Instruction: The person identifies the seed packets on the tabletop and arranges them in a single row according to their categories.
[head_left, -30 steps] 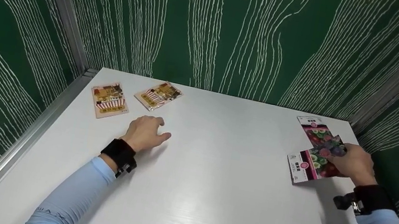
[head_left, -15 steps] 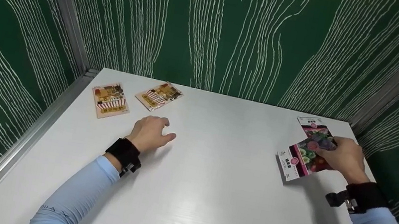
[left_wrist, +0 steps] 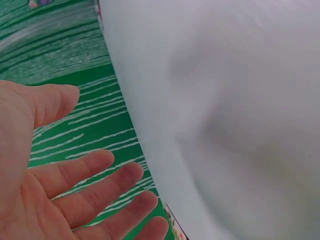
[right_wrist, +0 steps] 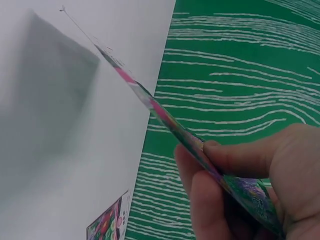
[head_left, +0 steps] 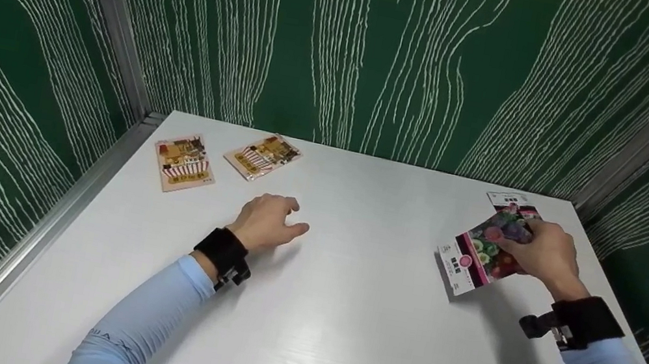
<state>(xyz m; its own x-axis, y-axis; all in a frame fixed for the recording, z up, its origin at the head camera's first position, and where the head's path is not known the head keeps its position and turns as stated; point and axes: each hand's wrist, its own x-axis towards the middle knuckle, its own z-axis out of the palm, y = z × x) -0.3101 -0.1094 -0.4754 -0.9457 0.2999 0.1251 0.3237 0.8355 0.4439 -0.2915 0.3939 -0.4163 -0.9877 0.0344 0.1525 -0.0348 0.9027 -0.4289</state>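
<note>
My right hand (head_left: 551,256) pinches a thin printed card (head_left: 488,246) with fruit and vegetable pictures, thumb on one face and fingers behind. The card tilts above the white table, its white end pointing left and toward me. In the right wrist view the held card (right_wrist: 165,117) appears nearly edge-on. A second card (head_left: 507,200) of the same print lies behind it at the back right, partly covered in the head view. My left hand (head_left: 265,223) hovers over the table's left half with relaxed, spread fingers and holds nothing. In the left wrist view its palm (left_wrist: 35,210) faces the camera.
Two beige flat packets with red-striped prints, a left one (head_left: 186,163) and a right one (head_left: 262,157), lie at the table's back left. The white table (head_left: 328,314) is bordered by green walls (head_left: 411,58) with white wavy lines and grey metal corner posts.
My right hand has moved left with the held card, which now overlaps more of the second card in the head view. My left hand has drifted right. The beige packets have stayed put.
</note>
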